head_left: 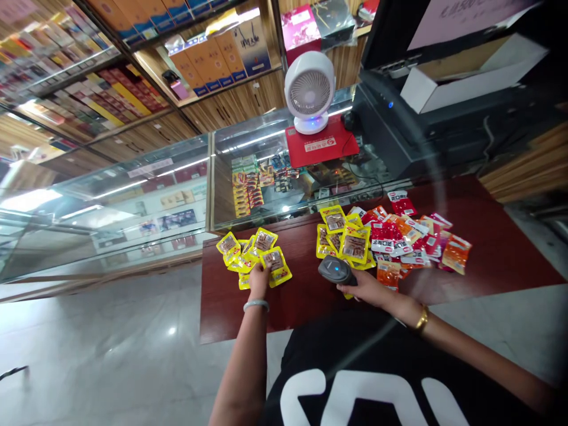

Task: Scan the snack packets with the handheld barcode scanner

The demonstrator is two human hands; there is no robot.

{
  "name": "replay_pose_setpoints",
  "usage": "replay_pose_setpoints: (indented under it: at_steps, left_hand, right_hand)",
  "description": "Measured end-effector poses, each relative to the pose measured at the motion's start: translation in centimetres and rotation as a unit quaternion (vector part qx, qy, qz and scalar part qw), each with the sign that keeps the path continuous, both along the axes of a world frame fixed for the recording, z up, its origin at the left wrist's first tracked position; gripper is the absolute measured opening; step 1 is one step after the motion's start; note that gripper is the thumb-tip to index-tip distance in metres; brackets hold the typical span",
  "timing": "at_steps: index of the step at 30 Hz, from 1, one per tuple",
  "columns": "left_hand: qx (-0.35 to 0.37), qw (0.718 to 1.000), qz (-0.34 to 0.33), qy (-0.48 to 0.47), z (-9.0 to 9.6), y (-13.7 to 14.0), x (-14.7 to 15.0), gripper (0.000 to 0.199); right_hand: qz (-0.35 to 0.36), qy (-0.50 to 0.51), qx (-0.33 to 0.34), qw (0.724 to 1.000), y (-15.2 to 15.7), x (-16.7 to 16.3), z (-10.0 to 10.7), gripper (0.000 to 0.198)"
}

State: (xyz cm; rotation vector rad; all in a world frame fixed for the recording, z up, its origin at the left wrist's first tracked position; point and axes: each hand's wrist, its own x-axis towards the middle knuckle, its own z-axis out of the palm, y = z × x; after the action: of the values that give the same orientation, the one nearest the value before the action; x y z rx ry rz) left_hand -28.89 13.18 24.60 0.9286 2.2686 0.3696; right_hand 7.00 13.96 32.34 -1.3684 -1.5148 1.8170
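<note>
My right hand [366, 288] is wrapped round a dark grey handheld barcode scanner [336, 270], its head pointing left. Just behind it lies a pile of yellow snack packets [355, 244] with clear windows showing brown food. At the left of the red-brown table, my left hand [259, 279] pinches the edge of a yellow snack packet [276, 260] at the front of another yellow pile [248, 251]. The fingertips are partly hidden against the packets. Red, white and orange packets [394, 236] are heaped to the right of the scanner.
Behind the table [302, 296] stands a glass display case [257, 207]. A white fan [309, 92] sits on a red mat [323, 145] upon it. A dark machine holding an open white box [470, 77] is at the back right. Stocked shelves [217, 65] line the wall.
</note>
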Motion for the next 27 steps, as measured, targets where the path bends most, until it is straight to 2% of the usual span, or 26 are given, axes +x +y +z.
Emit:
replay_pose_setpoints:
  at_steps: [3, 8, 12, 16, 20, 23, 25, 27]
  left_hand:
    - [0.067, 0.988, 0.013, -0.136, -0.7, -0.5, 1.8, 0.029]
    - [0.094, 0.945, 0.06, -0.308, -0.4, -1.9, 6.8, 0.034]
    - [0.108, 0.945, 0.039, -0.307, 0.5, -2.5, 8.9, 0.03]
    - [0.106, 0.946, 0.033, -0.305, 1.0, -2.4, 8.9, 0.029]
    - [0.104, 0.91, 0.075, -0.394, 1.2, -2.5, 9.5, 0.04]
    - [0.079, 0.893, 0.032, -0.442, 0.8, -2.8, 11.0, 0.046]
    - [0.071, 0.904, -0.021, -0.42, 0.3, -2.7, 11.4, 0.045]
    - [0.094, 0.934, -0.052, -0.342, 0.0, -2.0, 10.7, 0.037]
  right_hand:
    - [0.02, -0.013, 0.016, 1.0, 0.1, 0.0, -0.2, 0.055]
    - [0.025, -0.009, 0.005, 1.0, 0.0, -0.2, -0.5, 0.055]
    - [0.034, -0.01, 0.022, 0.999, -0.3, 0.0, -0.9, 0.055]
    - [0.046, -0.015, 0.04, 0.998, -0.7, 0.4, -1.2, 0.057]
    - [0.041, -0.014, 0.038, 0.998, -0.9, 0.8, -1.3, 0.057]
    - [0.038, -0.007, 0.027, 0.999, -0.8, 0.9, -1.1, 0.057]
    - [0.033, -0.002, 0.022, 0.999, -0.7, 0.7, -0.8, 0.058]
    - [0.03, -0.002, 0.019, 0.999, -0.5, 0.4, -0.4, 0.06]
